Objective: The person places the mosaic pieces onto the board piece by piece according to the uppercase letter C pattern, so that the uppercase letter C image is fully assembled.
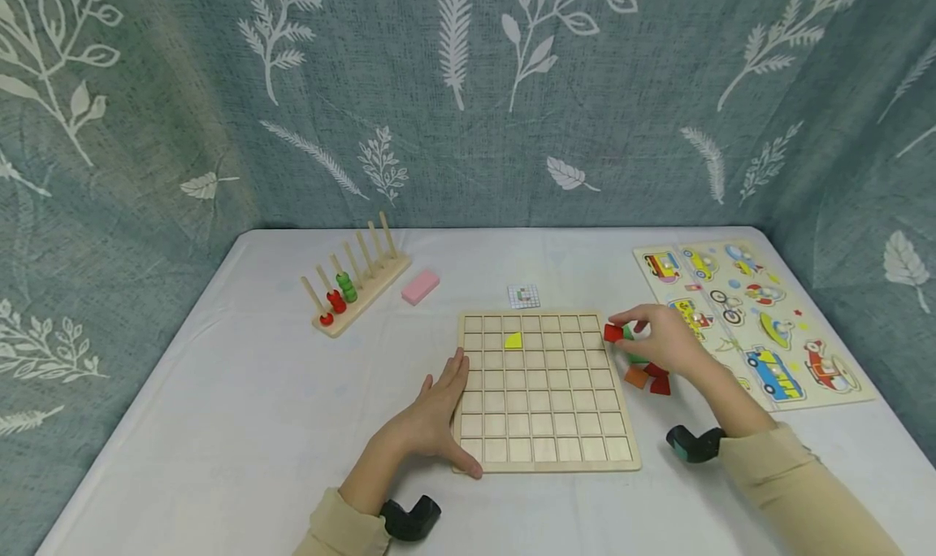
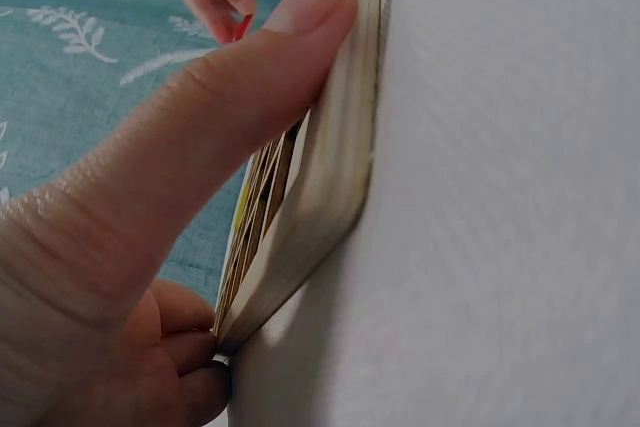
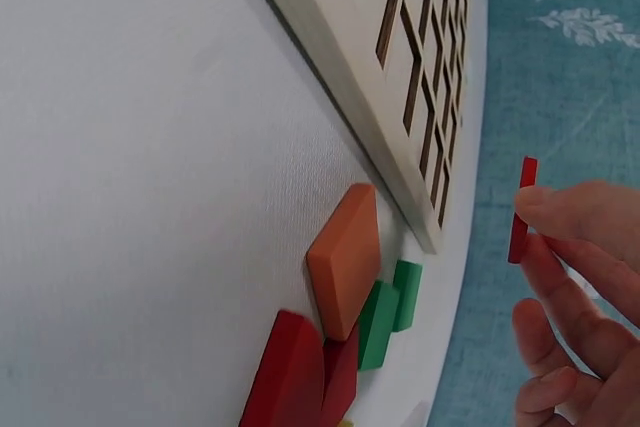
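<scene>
Hands work well apart at a pale wooden board [image 1: 541, 466] marked into small squares, lying flat in the middle of a white table [image 1: 183, 393]. The left hand [image 1: 430, 419] rests against the board's left side with its fingers stretched out along the edge, while its thumb lies on the near left corner.

The right hand [image 1: 664, 341] is just past the board's far right corner and pinches a small red piece [image 1: 613, 333] between thumb and fingertips; the right wrist view shows that piece edge-on, held clear of the table. Beside the board, under and near this hand, lie an orange block [image 1: 637, 376], darker red blocks [image 1: 660, 385] and green blocks [image 3: 377, 325], close together.

One yellow piece [image 1: 514, 340] sits on the board, in the second row from the far edge, third square from the left. Beyond that edge lies a small printed card [image 1: 523, 296]. Farther left are a pink block [image 1: 420, 287] and a peg stand [image 1: 371, 290] with red beads [image 1: 336, 301] and green beads [image 1: 347, 287]. To the right lies a picture puzzle [image 1: 797, 328] with vehicles.
</scene>
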Demonstrator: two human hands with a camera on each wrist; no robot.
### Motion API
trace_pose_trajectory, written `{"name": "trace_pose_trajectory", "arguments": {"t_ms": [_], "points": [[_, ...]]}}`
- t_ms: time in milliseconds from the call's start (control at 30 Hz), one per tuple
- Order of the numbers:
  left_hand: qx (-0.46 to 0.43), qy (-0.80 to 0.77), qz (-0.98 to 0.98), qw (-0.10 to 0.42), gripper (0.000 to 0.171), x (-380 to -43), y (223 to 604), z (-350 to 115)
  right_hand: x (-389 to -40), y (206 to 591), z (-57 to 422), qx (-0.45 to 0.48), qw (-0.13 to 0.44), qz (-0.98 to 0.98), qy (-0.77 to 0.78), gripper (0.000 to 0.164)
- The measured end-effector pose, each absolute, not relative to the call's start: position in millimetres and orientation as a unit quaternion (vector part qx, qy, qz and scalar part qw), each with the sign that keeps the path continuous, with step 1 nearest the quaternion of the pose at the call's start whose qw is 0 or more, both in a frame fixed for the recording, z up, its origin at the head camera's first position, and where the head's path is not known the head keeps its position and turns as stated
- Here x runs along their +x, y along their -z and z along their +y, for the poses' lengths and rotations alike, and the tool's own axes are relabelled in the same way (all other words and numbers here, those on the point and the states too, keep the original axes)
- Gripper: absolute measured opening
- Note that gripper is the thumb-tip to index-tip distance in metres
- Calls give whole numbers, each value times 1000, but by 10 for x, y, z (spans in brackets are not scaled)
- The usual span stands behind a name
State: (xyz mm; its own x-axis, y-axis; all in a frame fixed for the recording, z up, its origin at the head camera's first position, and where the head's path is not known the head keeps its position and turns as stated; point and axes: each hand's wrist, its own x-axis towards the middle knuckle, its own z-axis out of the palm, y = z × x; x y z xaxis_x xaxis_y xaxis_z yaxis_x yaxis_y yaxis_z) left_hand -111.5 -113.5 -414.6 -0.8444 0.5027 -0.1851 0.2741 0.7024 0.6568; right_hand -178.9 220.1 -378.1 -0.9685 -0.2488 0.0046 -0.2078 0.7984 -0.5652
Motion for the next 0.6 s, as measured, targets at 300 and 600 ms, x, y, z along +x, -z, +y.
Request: {"name": "trace_pose_trajectory", "arguments": {"t_ms": [300, 600], "points": [[213, -318, 907, 176, 140, -1116, 4149, -1131, -1793, 3803, 2080, -128, 36, 944, 302, 32], [211, -318, 907, 176, 140, -1111, 4146, -1130, -1817, 3830, 1983, -132, 42, 940, 311, 32]]}}
